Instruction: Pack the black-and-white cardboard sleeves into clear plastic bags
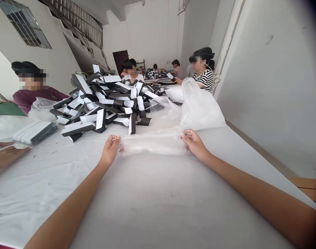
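Observation:
A clear plastic bag (152,144) lies flat on the white table (152,200), stretched between my two hands. My left hand (110,149) pinches its left end with closed fingers. My right hand (193,142) grips its right end, fingers curled. Just beyond the bag rises a big heap of black-and-white boxes (106,102).
A pile of loose clear bags (199,107) sits to the right of the heap. A bagged box (35,132) lies at the left, near another person's hand (5,152). Several people sit along the table farther back. A white wall (271,86) runs along the right.

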Motion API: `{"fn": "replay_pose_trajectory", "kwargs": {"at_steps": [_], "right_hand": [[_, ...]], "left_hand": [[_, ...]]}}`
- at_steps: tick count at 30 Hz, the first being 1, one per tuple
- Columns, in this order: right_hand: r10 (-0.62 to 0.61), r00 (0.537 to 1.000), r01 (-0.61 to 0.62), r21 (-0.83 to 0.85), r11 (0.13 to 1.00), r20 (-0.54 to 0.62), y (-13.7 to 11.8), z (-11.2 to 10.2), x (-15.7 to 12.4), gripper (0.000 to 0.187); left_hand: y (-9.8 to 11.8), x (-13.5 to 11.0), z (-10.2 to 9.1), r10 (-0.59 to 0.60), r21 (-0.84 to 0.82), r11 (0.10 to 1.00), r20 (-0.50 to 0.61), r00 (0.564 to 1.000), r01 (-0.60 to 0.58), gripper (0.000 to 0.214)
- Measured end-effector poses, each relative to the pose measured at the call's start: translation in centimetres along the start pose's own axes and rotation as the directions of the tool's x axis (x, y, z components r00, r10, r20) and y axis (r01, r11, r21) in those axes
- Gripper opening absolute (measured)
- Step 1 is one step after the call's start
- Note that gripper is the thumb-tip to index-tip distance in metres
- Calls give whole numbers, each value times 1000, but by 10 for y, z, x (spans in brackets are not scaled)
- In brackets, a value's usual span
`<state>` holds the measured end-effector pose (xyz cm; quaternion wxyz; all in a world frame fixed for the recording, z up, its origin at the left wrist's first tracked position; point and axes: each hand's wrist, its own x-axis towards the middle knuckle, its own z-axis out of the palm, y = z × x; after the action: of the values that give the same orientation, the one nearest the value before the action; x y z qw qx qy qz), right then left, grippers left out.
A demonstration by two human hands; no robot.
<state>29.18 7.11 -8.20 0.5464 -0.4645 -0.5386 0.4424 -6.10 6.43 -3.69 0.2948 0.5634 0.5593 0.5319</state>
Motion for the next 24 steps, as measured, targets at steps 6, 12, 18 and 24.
{"fn": "replay_pose_trajectory", "kwargs": {"at_steps": [6,12,18,24], "right_hand": [[122,986,-98,199,975,-115,0,-3,4,43],[214,969,-172,291,941,-120,0,-4,6,38],[172,980,-141,270,953,-96,2,-3,6,43],[178,978,-138,297,945,-112,5,-6,10,46]], "left_hand": [[-2,7,-7,-229,-423,884,-24,973,198,29],[-15,10,-3,-212,-562,805,24,977,189,21],[-17,3,-1,-169,-355,900,251,953,253,29],[-18,2,-1,-298,-269,918,12,954,290,37]]}}
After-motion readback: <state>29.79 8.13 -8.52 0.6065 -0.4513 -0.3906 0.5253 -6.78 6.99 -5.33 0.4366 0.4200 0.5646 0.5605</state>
